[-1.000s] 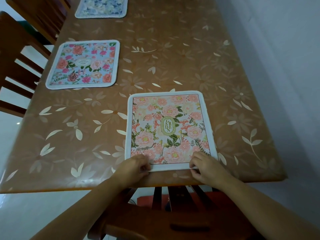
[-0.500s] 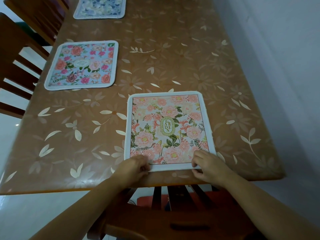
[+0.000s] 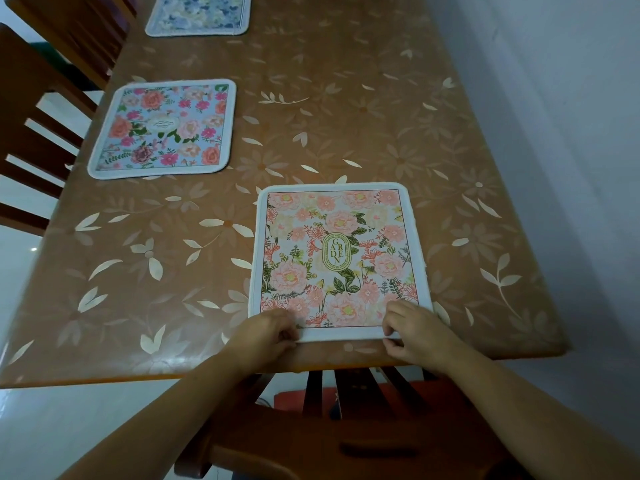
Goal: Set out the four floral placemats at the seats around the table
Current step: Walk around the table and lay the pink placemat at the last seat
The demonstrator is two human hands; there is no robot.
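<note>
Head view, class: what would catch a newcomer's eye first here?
The peach Garden placemat lies at the near edge of the table, with the left hand and right hand pinching its near edge. Next come the blue placemat with pink flowers by the left edge and the pale blue placemat at the far end.

The bench (image 3: 346, 98) wears a glossy brown cover, plastic by the look of it, smooth enough to catch pale glints near its front edge. The pink placemat (image 3: 339, 258) looks like matt cloth with a soft white bound edge. The blue placemat (image 3: 162, 128) and the far placemat (image 3: 199, 12) have the same dull look. The chair (image 3: 346, 445) in front is dark wood, smooth with a low sheen. The floor (image 3: 52, 410) is shiny and the wall (image 3: 571, 98) is matt.
</note>
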